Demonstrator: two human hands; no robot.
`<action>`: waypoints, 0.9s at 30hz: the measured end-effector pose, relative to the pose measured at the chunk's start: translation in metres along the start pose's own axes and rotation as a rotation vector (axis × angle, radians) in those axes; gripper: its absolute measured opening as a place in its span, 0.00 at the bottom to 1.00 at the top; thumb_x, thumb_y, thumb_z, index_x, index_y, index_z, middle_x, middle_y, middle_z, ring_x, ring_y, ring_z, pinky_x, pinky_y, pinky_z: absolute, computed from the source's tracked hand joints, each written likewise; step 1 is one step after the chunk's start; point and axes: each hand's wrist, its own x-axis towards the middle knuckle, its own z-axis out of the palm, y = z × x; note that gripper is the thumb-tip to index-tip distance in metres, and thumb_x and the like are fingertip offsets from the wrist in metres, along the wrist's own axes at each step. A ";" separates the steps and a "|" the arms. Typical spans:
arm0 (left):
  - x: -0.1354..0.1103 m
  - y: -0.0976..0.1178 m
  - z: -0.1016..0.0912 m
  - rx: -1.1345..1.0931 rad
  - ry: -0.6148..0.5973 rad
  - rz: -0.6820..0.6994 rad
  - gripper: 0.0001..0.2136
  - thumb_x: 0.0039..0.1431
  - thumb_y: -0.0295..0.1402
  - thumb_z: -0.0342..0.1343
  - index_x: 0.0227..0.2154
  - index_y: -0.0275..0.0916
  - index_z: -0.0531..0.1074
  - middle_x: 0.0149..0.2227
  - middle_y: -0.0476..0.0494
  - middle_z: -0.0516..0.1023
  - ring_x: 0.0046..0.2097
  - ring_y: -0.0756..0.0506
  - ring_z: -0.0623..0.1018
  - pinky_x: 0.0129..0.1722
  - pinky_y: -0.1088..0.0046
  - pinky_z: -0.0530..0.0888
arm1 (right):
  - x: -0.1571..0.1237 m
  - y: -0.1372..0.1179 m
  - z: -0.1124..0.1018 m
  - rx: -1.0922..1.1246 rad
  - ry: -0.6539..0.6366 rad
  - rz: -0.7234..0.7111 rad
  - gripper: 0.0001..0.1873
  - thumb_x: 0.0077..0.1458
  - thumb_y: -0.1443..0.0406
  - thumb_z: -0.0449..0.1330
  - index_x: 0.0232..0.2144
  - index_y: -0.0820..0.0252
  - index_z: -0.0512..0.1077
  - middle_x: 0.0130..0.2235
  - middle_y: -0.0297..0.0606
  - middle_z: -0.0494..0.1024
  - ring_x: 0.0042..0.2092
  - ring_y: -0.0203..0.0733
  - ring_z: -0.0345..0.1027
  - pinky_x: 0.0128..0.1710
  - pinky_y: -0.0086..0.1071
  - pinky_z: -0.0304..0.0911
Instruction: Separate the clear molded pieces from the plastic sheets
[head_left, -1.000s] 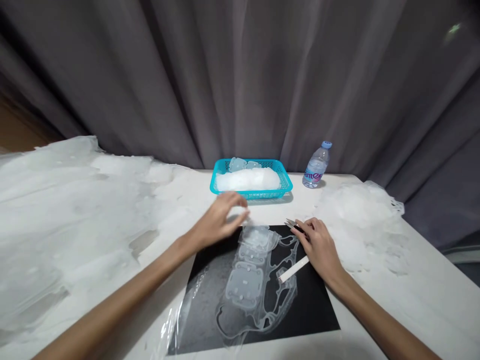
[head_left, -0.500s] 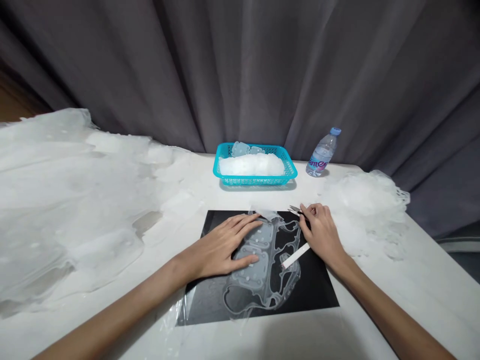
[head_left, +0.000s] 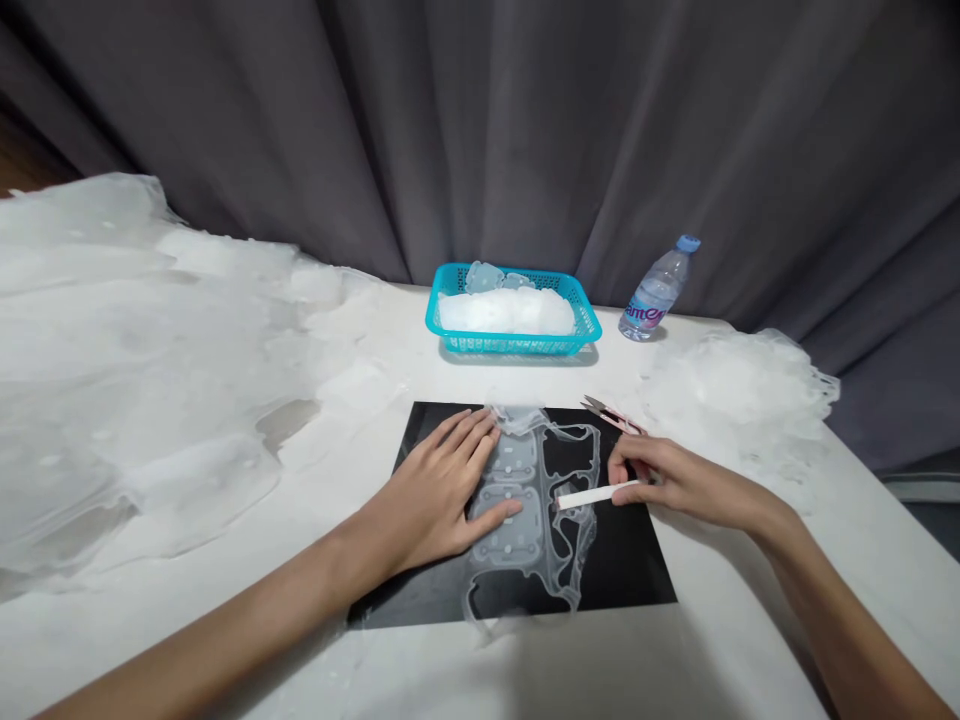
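Widest first: I've got a dark grey curtain (head_left: 480, 130) hanging in folds right across the back, and in front of it the white desk (head_left: 390, 665). Spread over my left side of that desk, a big heap of translucent film (head_left: 150, 330), layer on layer. Centre, close in, there's the black mat (head_left: 634, 565), lying flat. Over on the right, a smaller pile of clear scraps (head_left: 750, 390), looser and more tangled.

On the mat lies the clear plastic sheet (head_left: 506, 545), rounded panels on its left, a web of thin strands on its right, the near edge running past the mat. Beyond it sits the turquoise basket (head_left: 514, 347), holding a row of white pieces (head_left: 510, 312) with a couple of clear ones behind.

Now my hands. The left hand (head_left: 446, 485) is flat, palm down, fingers loosely spread, gripping nothing, resting across the panels. The right hand (head_left: 667, 475) is curled at the mat's right side, thumb against fingers.

Down a size: the water bottle (head_left: 656, 295), blue cap on, right of the basket. Then the snips (head_left: 611, 412), lying just beyond the right hand, blades pointing left. Slimmest of all, the white stick (head_left: 592, 495), pinched in that right hand, dark tip over the strands; whether it touches them, I can't tell.
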 end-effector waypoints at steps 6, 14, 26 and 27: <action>0.002 0.016 0.003 -0.053 0.076 -0.158 0.32 0.66 0.58 0.52 0.57 0.31 0.68 0.62 0.23 0.70 0.66 0.27 0.69 0.64 0.45 0.70 | -0.006 -0.005 -0.003 -0.055 0.057 -0.042 0.16 0.69 0.50 0.59 0.36 0.53 0.74 0.40 0.36 0.75 0.46 0.47 0.65 0.54 0.43 0.61; -0.002 -0.004 -0.008 -0.349 -0.094 -0.022 0.19 0.71 0.48 0.55 0.57 0.43 0.70 0.60 0.39 0.74 0.62 0.36 0.74 0.63 0.51 0.71 | 0.007 -0.004 0.015 0.193 0.537 -0.107 0.15 0.64 0.52 0.65 0.45 0.54 0.76 0.30 0.31 0.68 0.30 0.38 0.61 0.31 0.33 0.58; -0.002 -0.003 -0.001 -0.369 -0.090 -0.089 0.25 0.66 0.50 0.60 0.63 0.48 0.70 0.67 0.37 0.68 0.66 0.34 0.72 0.66 0.44 0.69 | 0.022 -0.017 0.056 0.316 0.571 -0.281 0.29 0.74 0.53 0.49 0.30 0.56 0.84 0.27 0.36 0.72 0.29 0.37 0.67 0.29 0.34 0.64; -0.002 -0.004 0.001 -0.382 -0.079 -0.091 0.25 0.65 0.51 0.61 0.62 0.48 0.71 0.67 0.37 0.67 0.65 0.34 0.72 0.66 0.45 0.69 | 0.023 -0.015 0.060 0.380 0.545 -0.279 0.31 0.75 0.52 0.46 0.32 0.56 0.85 0.27 0.37 0.72 0.29 0.37 0.67 0.27 0.32 0.63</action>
